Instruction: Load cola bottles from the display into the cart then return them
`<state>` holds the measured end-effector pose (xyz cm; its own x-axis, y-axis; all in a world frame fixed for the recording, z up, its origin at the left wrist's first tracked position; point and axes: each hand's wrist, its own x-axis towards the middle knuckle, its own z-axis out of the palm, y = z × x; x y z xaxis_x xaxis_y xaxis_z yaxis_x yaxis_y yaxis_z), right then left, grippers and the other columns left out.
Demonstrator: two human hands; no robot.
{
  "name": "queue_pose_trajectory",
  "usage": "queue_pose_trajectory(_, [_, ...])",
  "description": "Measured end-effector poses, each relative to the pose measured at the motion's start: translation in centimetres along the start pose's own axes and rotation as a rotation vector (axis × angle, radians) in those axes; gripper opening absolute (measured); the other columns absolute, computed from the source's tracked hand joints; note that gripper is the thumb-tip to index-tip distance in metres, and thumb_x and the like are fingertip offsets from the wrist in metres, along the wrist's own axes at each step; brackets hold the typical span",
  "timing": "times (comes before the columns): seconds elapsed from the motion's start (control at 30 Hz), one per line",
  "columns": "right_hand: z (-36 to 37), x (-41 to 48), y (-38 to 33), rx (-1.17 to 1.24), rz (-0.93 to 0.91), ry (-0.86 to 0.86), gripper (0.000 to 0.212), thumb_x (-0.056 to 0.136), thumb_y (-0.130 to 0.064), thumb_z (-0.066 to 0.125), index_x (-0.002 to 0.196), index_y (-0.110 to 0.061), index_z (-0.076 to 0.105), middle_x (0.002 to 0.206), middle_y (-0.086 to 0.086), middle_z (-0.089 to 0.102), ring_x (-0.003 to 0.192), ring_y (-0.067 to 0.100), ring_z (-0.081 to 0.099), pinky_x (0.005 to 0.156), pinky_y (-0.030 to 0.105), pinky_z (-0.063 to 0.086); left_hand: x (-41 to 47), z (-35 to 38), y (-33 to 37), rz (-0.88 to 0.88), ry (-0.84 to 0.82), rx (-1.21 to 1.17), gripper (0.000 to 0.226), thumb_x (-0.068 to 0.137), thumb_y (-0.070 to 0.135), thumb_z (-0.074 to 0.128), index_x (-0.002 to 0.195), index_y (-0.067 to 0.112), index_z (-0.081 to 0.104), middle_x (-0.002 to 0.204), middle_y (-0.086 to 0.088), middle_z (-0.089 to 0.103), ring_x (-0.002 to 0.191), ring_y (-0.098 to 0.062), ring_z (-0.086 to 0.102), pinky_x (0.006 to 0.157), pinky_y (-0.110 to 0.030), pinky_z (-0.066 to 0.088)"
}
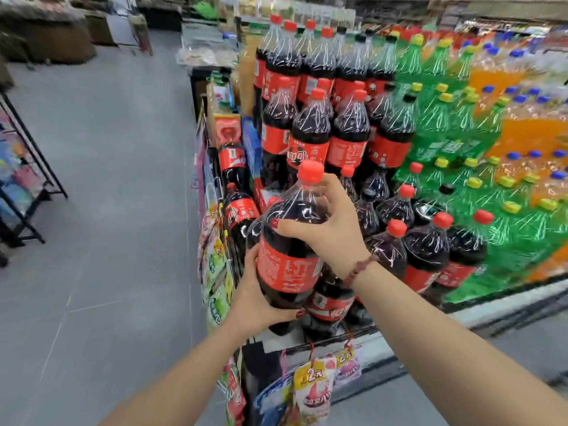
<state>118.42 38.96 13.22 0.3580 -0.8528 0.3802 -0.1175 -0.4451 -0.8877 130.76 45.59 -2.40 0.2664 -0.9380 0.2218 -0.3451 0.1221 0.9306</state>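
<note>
Before display [498, 307], cola bottle [285, 269] near-upright, cap-up

Both hands, left hand [256, 298] and right hand [330, 229], grip a cola bottle [287, 241] before the display [338, 112]

We note one head-worn wide view, facing forward and down, close upon the display [498, 309], floor [107, 210] to its left.
</note>
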Motion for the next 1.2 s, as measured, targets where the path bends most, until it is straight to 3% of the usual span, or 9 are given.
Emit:
queue_pose_trajectory(0.1, [1.4,-0.7,0.8,-0.045,0.002,0.006,0.064,0.054,-0.021,0.087,0.109,-0.026,0.055,0.102,-0.001,0.066,0.096,0.016,0.064,0.087,0.041,0.053,0.0,0.1,-1.0,-0.031,0.045,0.033,0.125,0.041,0.055,0.092,0.144,0.035,0.024,0.138,0.012,0.042,0.129,-0.005,0.045,0.106,-0.031,0.041])
queue_pose_trajectory(0.2, [2.7,-1.3,2.0,-0.072,0.020,0.033,0.061,0.055,-0.017,0.087,0.104,-0.031,0.054,0.100,-0.006,0.065,0.094,0.010,0.064,0.086,0.036,0.053,0.2,0.1,-1.6,-0.112,0.070,0.020,0.115,0.041,0.060,0.092,0.138,0.033,0.038,0.129,0.006,0.054,0.119,-0.011,0.056,0.099,-0.039,0.049])
queue_pose_trajectory(0.3, [3.6,-2.1,3.2,-0.109,0.033,0.017,0.058,0.056,-0.015,0.087,0.100,-0.033,0.054,0.099,-0.007,0.065,0.094,0.008,0.063,0.086,0.032,0.051,-0.2,0.2,-1.8,-0.185,0.109,-0.040,0.090,0.043,0.046,0.095,0.120,0.039,0.049,0.112,0.012,0.066,0.103,-0.004,0.065,0.083,-0.025,0.055])
queue_pose_trajectory(0.4, [4.4,-3.1,5.0,-0.137,0.051,-0.004,0.059,0.056,-0.019,0.087,0.105,-0.030,0.054,0.104,-0.005,0.064,0.099,0.009,0.062,0.089,0.036,0.051,-0.8,0.5,-2.7,-0.231,0.094,-0.033,0.089,0.043,0.037,0.097,0.118,0.036,0.049,0.106,0.017,0.068,0.097,0.005,0.064,0.075,-0.014,0.051])
queue_pose_trajectory(0.57, [5.4,-4.0,7.2,-0.179,0.086,0.002,0.063,0.055,-0.029,0.084,0.110,-0.027,0.054,0.108,-0.005,0.061,0.105,0.014,0.059,0.092,0.043,0.048,-1.1,0.2,-3.9,-0.280,0.058,0.125,0.100,0.037,0.060,0.089,0.124,0.036,0.045,0.107,0.016,0.067,0.097,-0.002,0.063,0.081,-0.027,0.056])
queue_pose_trajectory(0.73, [6.2,-4.4,8.5,-0.204,0.114,-0.011,0.067,0.054,-0.034,0.083,0.114,-0.030,0.052,0.111,-0.008,0.058,0.108,0.013,0.056,0.093,0.043,0.047,-1.4,0.1,-4.6,-0.287,0.044,0.219,0.102,0.037,0.066,0.086,0.125,0.034,0.045,0.103,0.020,0.063,0.101,-0.007,0.063,0.076,-0.015,0.050])
queue_pose_trajectory(0.83, [6.2,-4.1,8.5,-0.220,0.105,-0.014,0.064,0.055,-0.033,0.084,0.111,-0.035,0.052,0.109,-0.011,0.058,0.106,0.012,0.056,0.092,0.042,0.048,-1.2,0.2,-5.0,-0.262,0.051,0.262,0.101,0.037,0.072,0.082,0.124,0.039,0.043,0.112,0.018,0.061,0.112,-0.011,0.055,0.089,-0.032,0.052])
queue_pose_trajectory(1.0, [5.7,-4.1,8.3,-0.266,0.104,-0.067,0.062,0.061,-0.029,0.085,0.112,-0.033,0.050,0.109,-0.011,0.058,0.106,0.006,0.055,0.092,0.032,0.047,-1.2,0.5,-5.2,-0.318,0.017,0.253,0.095,0.038,0.066,0.083,0.119,0.041,0.040,0.103,0.019,0.064,0.098,-0.006,0.063,0.075,-0.030,0.057])
queue_pose_trajectory(1.2, [5.0,-3.9,7.5,-0.329,0.183,-0.052,0.057,0.064,-0.029,0.084,0.106,-0.029,0.046,0.108,-0.008,0.058,0.103,0.010,0.055,0.088,0.026,0.044,-0.9,0.9,-4.6,-0.352,-0.009,0.338,0.102,0.035,0.077,0.077,0.119,0.034,0.040,0.103,0.011,0.064,0.099,-0.016,0.063,0.076,-0.039,0.058])
